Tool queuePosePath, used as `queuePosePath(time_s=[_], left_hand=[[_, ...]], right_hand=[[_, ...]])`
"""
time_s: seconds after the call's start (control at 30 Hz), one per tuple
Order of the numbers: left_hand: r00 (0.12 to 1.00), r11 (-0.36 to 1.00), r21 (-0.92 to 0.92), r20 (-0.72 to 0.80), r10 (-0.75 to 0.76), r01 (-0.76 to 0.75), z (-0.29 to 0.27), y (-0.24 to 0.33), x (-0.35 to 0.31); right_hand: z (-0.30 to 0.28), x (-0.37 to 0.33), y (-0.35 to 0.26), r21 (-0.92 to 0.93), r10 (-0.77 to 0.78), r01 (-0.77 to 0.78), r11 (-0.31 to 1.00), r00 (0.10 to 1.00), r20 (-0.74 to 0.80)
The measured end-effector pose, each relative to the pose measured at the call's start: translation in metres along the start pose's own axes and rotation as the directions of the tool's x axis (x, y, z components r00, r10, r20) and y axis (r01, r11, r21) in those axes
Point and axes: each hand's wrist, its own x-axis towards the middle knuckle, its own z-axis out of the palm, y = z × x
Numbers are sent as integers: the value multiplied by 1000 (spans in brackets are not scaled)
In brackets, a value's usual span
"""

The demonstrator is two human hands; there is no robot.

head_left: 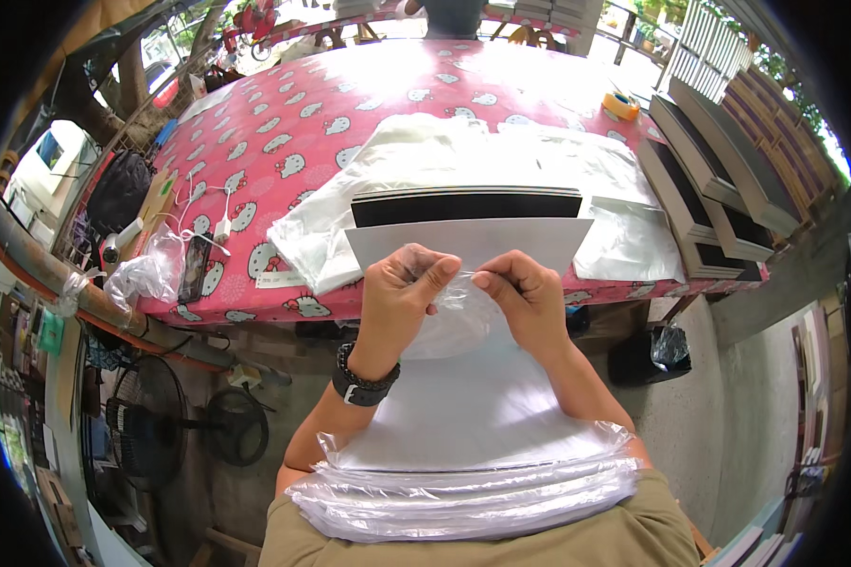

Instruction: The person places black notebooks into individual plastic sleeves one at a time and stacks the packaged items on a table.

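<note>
My left hand [399,300] and my right hand [531,304] are raised close together above my lap, fingers pinched. Between their fingertips runs a thin, crumpled piece of clear plastic film [456,295]; whether it is a bag or a loose sheet I cannot tell. On my lap rests a stack of flat white pieces in clear plastic [473,501], its smooth white top sloping up beneath my hands. Just beyond my hands, at the table's near edge, stands a white board [473,242] with a black-faced board [468,208] behind it.
A pink patterned cloth covers the table [293,165], with white plastic sheeting [425,146] spread over it. Black-and-white boards [704,189] are stacked on the right, near an orange tape roll [621,105]. Below are a fan [147,420] at left and a black bin [648,357] at right.
</note>
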Motion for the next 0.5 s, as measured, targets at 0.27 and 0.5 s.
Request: queuePosePath(time_s=[0.27, 0.5], left_hand=[[984, 984, -160, 143, 103, -80, -10, -15, 8], [996, 996, -36, 32, 85, -84, -2, 7, -1]], right_hand=[[-1, -2, -2, -96, -70, 73, 993, 997, 38], [-8, -3, 0, 36, -28, 27, 999, 999, 24]])
